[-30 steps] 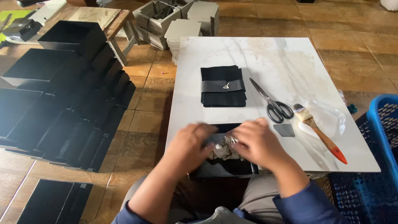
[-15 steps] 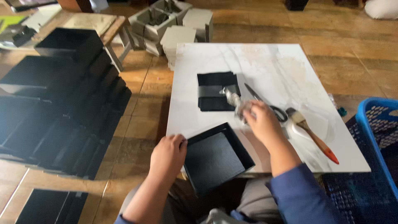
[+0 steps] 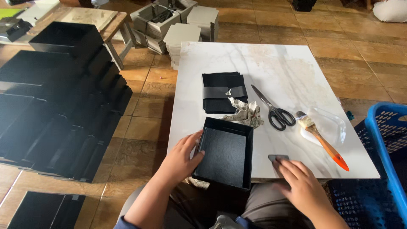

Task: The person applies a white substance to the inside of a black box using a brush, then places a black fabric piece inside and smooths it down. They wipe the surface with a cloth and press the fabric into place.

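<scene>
A shallow black box tray (image 3: pixel 224 153) lies at the near edge of a white marble-look tabletop (image 3: pixel 254 59). My left hand (image 3: pixel 180 159) grips the tray's left wall, thumb inside. My right hand (image 3: pixel 296 184) rests on the table's near right edge, its fingertips on a small grey rectangular piece (image 3: pixel 277 158). A crumpled grey rag (image 3: pixel 245 112) lies just beyond the tray, apart from both hands.
A folded black cloth stack with a band (image 3: pixel 222 91), black scissors (image 3: pixel 273 110) and an orange-handled brush (image 3: pixel 322 140) on a clear plastic dish lie on the table. Many black boxes (image 3: pixel 59 97) cover the floor at left. A blue crate (image 3: pixel 388 148) stands at right. Grey boards (image 3: pixel 182 34) are stacked beyond.
My right hand left the rag on the table beside the cloth stack and came back to the small grey piece. My left hand moved onto the tray's left wall.
</scene>
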